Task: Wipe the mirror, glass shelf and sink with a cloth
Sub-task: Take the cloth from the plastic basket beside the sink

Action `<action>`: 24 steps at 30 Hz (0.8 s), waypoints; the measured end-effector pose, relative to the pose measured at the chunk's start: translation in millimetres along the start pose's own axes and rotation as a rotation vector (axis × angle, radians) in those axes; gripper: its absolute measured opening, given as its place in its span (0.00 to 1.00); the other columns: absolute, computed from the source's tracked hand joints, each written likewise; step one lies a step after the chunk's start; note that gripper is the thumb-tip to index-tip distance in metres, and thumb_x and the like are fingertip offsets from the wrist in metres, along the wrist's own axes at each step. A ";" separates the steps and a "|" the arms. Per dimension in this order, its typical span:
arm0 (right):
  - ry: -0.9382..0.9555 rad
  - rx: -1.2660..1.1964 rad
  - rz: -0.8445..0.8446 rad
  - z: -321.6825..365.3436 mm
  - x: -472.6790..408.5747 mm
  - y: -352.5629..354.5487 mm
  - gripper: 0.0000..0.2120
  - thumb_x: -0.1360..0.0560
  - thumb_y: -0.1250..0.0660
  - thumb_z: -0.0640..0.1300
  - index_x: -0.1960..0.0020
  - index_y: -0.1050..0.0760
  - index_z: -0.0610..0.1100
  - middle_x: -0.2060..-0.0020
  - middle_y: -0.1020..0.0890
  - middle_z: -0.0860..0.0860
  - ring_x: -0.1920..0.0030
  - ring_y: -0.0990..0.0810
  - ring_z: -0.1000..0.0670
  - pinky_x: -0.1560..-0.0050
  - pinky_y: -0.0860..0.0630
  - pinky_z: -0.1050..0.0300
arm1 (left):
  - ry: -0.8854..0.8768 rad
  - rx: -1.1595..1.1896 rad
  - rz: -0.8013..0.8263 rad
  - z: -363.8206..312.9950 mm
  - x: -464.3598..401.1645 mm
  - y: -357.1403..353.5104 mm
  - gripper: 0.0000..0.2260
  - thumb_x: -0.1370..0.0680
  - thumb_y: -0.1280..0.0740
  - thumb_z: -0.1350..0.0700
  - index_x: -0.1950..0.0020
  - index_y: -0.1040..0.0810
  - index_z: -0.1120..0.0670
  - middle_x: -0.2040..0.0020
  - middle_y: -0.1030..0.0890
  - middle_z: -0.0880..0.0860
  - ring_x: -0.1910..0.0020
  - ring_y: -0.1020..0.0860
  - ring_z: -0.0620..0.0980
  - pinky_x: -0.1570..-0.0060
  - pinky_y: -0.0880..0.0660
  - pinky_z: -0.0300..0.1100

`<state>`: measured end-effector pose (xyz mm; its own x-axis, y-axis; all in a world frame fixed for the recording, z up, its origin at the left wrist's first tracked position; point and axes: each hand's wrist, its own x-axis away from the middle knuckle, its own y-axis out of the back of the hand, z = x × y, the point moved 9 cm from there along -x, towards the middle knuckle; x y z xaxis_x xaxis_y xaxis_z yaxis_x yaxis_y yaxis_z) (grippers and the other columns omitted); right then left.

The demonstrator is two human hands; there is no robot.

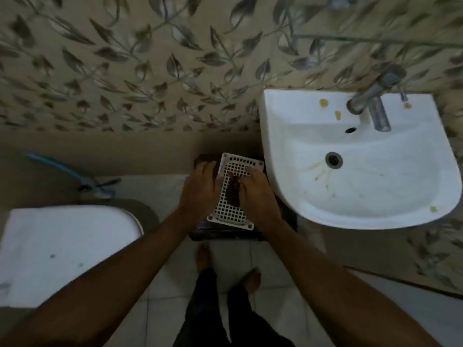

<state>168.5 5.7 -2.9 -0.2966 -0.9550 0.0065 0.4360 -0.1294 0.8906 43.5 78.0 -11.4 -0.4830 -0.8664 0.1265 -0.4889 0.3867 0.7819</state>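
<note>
The white sink point(375, 196) hangs on the wall at the right, with yellow smears near its drain point(333, 159) and on its back ledge. A small dark cloth point(231, 194) lies on a white perforated plastic grid point(233, 214) that sits on a dark stool point(220, 234) left of the sink. My right hand point(258, 196) has its fingers curled onto the cloth. My left hand point(200, 190) rests with straight fingers on the grid's left edge. A thin glass shelf edge point(375, 40) crosses the wall at the top right. The mirror is out of view.
A metal tap point(375, 101) stands at the back of the sink. A toilet with a white lid point(67, 249) is at the left, with a blue hose and valve point(75, 174) behind it. My bare feet point(225, 266) stand on the tiled floor. The wall has leaf-patterned tiles.
</note>
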 end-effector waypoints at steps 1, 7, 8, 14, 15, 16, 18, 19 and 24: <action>-0.055 -0.035 0.041 -7.7 -1.7 -17.4 0.22 0.25 0.47 0.44 0.47 0.19 0.33 0.42 0.19 0.37 0.40 0.23 0.36 0.35 0.26 0.40 | 0.024 0.027 0.033 8.4 -2.0 -13.6 0.28 0.19 0.50 0.42 0.32 0.26 0.61 0.36 0.23 0.62 0.41 0.23 0.62 0.42 0.26 0.53; -0.359 -0.063 0.407 -72.2 -2.1 -114.4 0.11 0.22 0.37 0.39 0.43 0.21 0.35 0.41 0.22 0.37 0.41 0.23 0.38 0.37 0.27 0.49 | 0.148 0.117 0.282 56.7 -7.7 -98.2 0.23 0.17 0.40 0.51 0.23 0.34 0.59 0.28 0.30 0.62 0.29 0.30 0.61 0.30 0.32 0.54; -0.381 -0.078 0.443 -75.2 -4.6 -122.7 0.12 0.21 0.36 0.40 0.41 0.21 0.35 0.40 0.22 0.37 0.39 0.23 0.38 0.36 0.27 0.50 | 0.157 0.140 0.308 61.2 -9.3 -105.0 0.24 0.17 0.39 0.52 0.23 0.35 0.59 0.27 0.31 0.62 0.29 0.31 0.60 0.29 0.33 0.53; -0.615 -0.178 0.386 -106.5 -29.3 -156.3 0.21 0.21 0.36 0.39 0.29 0.29 0.40 0.32 0.26 0.41 0.32 0.27 0.40 0.30 0.31 0.51 | 0.234 0.290 0.381 89.6 -15.4 -129.3 0.22 0.17 0.38 0.58 0.23 0.35 0.57 0.27 0.31 0.59 0.30 0.29 0.57 0.34 0.36 0.38; -0.663 -0.188 0.369 -111.2 -30.6 -161.0 0.22 0.20 0.36 0.39 0.27 0.31 0.41 0.30 0.28 0.42 0.31 0.28 0.40 0.29 0.32 0.52 | 0.247 0.305 0.373 95.6 -16.3 -132.5 0.22 0.17 0.38 0.57 0.22 0.35 0.57 0.27 0.31 0.59 0.30 0.29 0.57 0.33 0.34 0.41; -0.689 -0.181 0.364 -114.1 -32.5 -167.1 0.24 0.20 0.37 0.39 0.25 0.34 0.42 0.29 0.30 0.42 0.30 0.30 0.41 0.29 0.34 0.53 | 0.256 0.312 0.373 100.6 -17.5 -134.8 0.22 0.17 0.38 0.57 0.23 0.35 0.56 0.27 0.31 0.59 0.30 0.29 0.57 0.32 0.34 0.43; -0.703 -0.084 0.381 -118.0 -36.2 -178.7 0.28 0.20 0.35 0.44 0.22 0.39 0.42 0.26 0.34 0.40 0.27 0.34 0.40 0.25 0.37 0.50 | 0.280 0.328 0.383 110.1 -18.6 -139.8 0.22 0.17 0.38 0.57 0.23 0.34 0.56 0.27 0.31 0.59 0.30 0.29 0.56 0.30 0.34 0.44; -0.684 -0.015 0.406 -119.3 -37.2 -184.6 0.32 0.21 0.33 0.47 0.21 0.42 0.42 0.26 0.35 0.39 0.25 0.37 0.39 0.24 0.39 0.47 | 0.289 0.346 0.384 113.4 -19.0 -141.4 0.21 0.17 0.38 0.57 0.23 0.34 0.55 0.27 0.31 0.58 0.30 0.29 0.55 0.28 0.34 0.45; -0.694 0.062 0.445 -131.4 -32.1 -201.3 0.42 0.25 0.27 0.47 0.20 0.47 0.42 0.24 0.38 0.41 0.23 0.41 0.39 0.23 0.40 0.44 | 0.327 0.393 0.383 118.9 -18.3 -147.5 0.21 0.17 0.39 0.57 0.24 0.33 0.54 0.27 0.30 0.57 0.33 0.26 0.54 0.30 0.32 0.43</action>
<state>201.9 27.2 -242.1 -0.5735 -0.5287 0.6258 0.5948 0.2566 0.7619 38.0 74.4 -201.6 -0.4602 -0.6714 0.5808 -0.5858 0.7213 0.3696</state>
